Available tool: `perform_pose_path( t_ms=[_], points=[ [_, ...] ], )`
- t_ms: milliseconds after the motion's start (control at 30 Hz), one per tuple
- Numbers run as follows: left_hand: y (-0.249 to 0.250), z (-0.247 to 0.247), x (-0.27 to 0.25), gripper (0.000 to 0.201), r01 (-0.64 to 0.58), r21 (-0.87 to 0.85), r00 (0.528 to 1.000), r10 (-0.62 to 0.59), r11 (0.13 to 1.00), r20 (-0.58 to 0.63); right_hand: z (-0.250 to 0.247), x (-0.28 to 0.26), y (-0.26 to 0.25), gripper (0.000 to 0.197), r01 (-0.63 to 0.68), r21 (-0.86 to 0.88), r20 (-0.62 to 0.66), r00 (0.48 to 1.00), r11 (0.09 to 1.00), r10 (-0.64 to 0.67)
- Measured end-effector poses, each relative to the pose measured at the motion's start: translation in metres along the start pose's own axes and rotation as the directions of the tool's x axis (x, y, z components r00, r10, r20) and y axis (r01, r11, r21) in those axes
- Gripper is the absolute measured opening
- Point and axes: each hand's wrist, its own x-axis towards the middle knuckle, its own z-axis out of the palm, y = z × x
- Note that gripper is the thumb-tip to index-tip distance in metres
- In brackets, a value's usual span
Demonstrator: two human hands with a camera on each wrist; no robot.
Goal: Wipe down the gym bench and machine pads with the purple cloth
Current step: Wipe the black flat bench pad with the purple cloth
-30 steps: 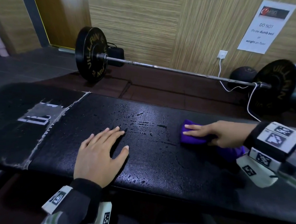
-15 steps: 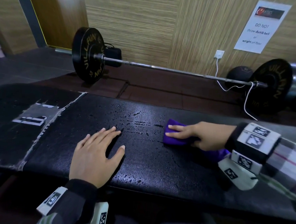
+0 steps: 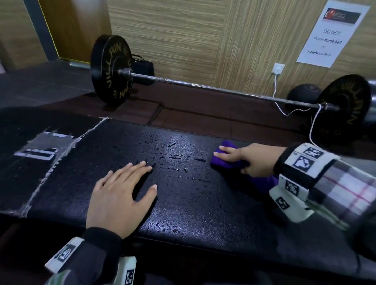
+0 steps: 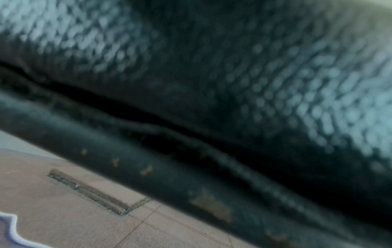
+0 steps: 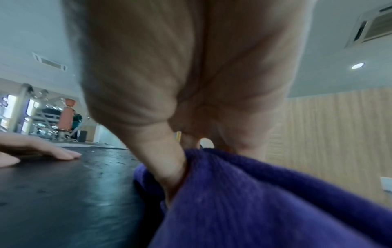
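Right hand presses purple cloth onto tabletop, at 2 o'clock of pad. Fingers lie extended over cloth's top; thumb tucked into fold at near side, so cloth gripped; rest of cloth bunched beneath palm, trailing toward wrist. Left hand flat at 7 o'clock, fingers released, spread. Water droplets between hands.
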Motion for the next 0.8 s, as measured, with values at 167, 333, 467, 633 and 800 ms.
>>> perform_pose_path(
  t_ms=[167,333,467,633,800],
  points=[
    [0.000,0.001,0.001,0.052,0.000,0.003,1.000,0.000,1.000,-0.002,0.021,-0.026,-0.017,0.084,0.226,0.110,-0.028,0.974,0.968,-0.224],
    [-0.001,0.001,0.000,0.052,0.002,0.005,1.000,-0.002,1.000,-0.005,0.030,-0.054,0.003,0.088,0.214,0.198,0.012,0.975,0.957,-0.221],
    [-0.001,0.001,0.001,0.053,0.005,0.014,1.000,-0.005,1.000,-0.001,0.019,-0.045,0.018,0.090,0.079,0.126,0.035,0.996,0.989,-0.084],
    [0.000,0.001,-0.001,0.053,0.003,0.017,1.000,-0.003,1.000,-0.001,0.008,-0.018,-0.005,0.084,0.039,0.004,-0.002,0.999,0.999,-0.039],
    [0.000,0.000,0.000,0.054,-0.001,0.018,1.000,0.001,1.000,0.006,0.025,-0.029,-0.029,0.089,0.223,0.063,-0.057,0.974,0.973,-0.220]
  ],
)
